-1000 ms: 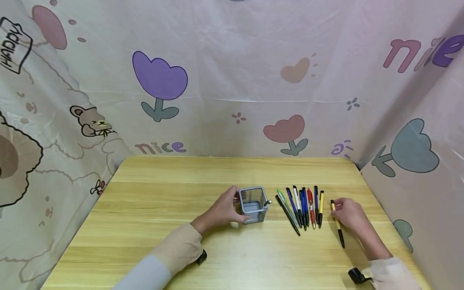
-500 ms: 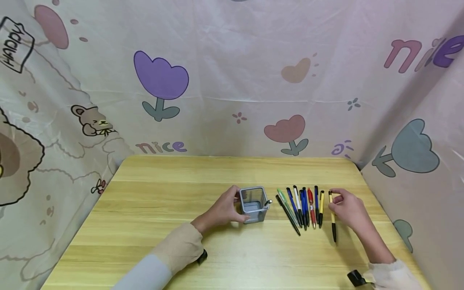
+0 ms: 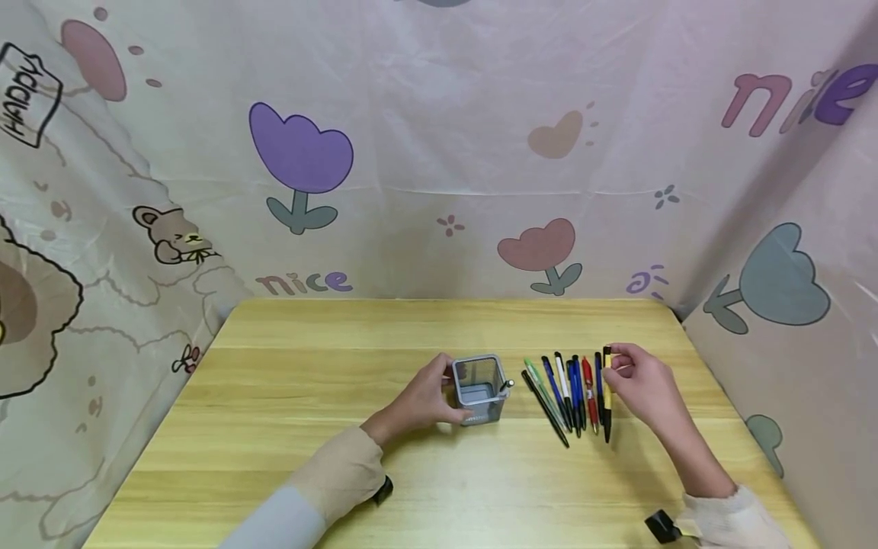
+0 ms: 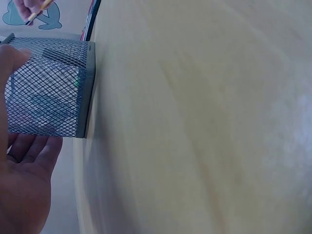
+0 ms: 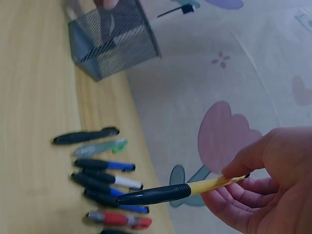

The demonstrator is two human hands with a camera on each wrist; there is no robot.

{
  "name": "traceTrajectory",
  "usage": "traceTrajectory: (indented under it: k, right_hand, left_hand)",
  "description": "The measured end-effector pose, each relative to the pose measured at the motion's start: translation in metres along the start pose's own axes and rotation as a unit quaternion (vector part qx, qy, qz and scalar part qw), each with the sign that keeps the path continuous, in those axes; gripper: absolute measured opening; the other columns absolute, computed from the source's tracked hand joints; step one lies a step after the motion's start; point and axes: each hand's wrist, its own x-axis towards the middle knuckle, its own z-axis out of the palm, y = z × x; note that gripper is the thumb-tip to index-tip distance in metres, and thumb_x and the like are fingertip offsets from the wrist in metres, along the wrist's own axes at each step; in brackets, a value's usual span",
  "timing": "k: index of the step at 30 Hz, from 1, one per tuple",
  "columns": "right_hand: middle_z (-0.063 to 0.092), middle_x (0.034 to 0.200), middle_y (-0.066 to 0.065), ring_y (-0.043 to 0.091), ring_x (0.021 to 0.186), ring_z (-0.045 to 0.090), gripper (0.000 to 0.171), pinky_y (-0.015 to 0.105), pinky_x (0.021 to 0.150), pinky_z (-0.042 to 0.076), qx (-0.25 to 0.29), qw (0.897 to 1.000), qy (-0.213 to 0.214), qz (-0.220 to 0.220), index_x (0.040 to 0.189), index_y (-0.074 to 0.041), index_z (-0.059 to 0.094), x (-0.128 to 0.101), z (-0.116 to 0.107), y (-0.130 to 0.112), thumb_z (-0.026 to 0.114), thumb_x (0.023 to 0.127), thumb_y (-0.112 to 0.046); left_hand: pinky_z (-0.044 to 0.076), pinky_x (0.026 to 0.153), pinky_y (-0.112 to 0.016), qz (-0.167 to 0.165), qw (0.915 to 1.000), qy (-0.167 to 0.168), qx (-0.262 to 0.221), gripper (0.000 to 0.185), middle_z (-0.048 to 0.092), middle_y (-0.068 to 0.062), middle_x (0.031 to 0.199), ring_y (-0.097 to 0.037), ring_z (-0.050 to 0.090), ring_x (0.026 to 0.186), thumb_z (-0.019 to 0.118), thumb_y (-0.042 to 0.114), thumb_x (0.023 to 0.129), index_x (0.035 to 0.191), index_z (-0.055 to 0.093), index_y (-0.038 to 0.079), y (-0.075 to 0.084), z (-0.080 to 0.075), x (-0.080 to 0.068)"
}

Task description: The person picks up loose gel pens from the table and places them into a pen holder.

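Pen [image 3: 607, 393], yellow and black, is pinched in my right hand [image 3: 638, 381] above the row of pens [image 3: 562, 393], my left hand [image 3: 420, 400] curled round the mesh cup [image 3: 478, 387]; next it must clear the cup's rim.

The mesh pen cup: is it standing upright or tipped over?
Upright. The pen cup stands on the table with its open mouth facing up, steadied by the left hand.
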Motion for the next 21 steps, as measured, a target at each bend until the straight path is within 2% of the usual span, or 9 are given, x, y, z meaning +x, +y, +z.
traceTrajectory:
  k: [7, 15, 17, 21]
  right_hand:
    - [0.069, 0.111, 0.019, 0.031, 0.101, 0.069, 0.042, 0.018, 0.071, 0.053, 0.01, 0.999, 0.007, -0.031, 0.132, 0.007, 0.06, -0.002, 0.003, -0.026, 0.067, 0.096, -0.014]
    - [0.07, 0.112, 0.019, 0.029, 0.101, 0.07, 0.035, 0.015, 0.069, 0.054, 0.058, 0.996, 0.043, -0.057, 0.127, 0.004, 0.063, -0.002, 0.008, -0.054, 0.068, 0.099, -0.016]
    - [0.07, 0.112, 0.019, 0.024, 0.098, 0.07, 0.035, 0.014, 0.068, 0.055, 0.072, 0.994, 0.055, -0.063, 0.127, 0.004, 0.064, -0.002, 0.01, -0.06, 0.069, 0.099, -0.016]
    - [0.07, 0.111, 0.019, 0.005, 0.092, 0.068, 0.033, 0.01, 0.073, 0.057, 0.128, 0.986, 0.071, -0.075, 0.125, 0.004, 0.064, -0.003, 0.014, -0.073, 0.07, 0.099, -0.014]
  left_hand:
    - [0.053, 0.11, -0.045, 0.005, 1.0, 0.003, 0.0, 0.07, 0.06, -0.016, 0.129, -0.031, 0.066, 0.123, 0.093, 0.014, 0.073, 0.125, 0.047, 0.004, -0.002, 0.0, 0.0]
    - [0.053, 0.11, -0.044, 0.004, 0.9998, 0.001, 0.02, 0.068, 0.06, -0.013, 0.128, -0.031, 0.065, 0.125, 0.092, 0.016, 0.074, 0.124, 0.047, 0.006, -0.002, -0.001, -0.001]
    - [0.053, 0.11, -0.043, 0.007, 0.9997, 0.0, 0.024, 0.068, 0.06, -0.013, 0.127, -0.03, 0.065, 0.124, 0.092, 0.017, 0.074, 0.124, 0.047, 0.006, -0.002, -0.001, -0.001]
    - [0.053, 0.11, -0.043, 0.011, 0.9996, 0.002, 0.027, 0.068, 0.061, -0.014, 0.126, -0.03, 0.066, 0.123, 0.092, 0.018, 0.074, 0.123, 0.047, 0.006, -0.002, 0.0, -0.001]
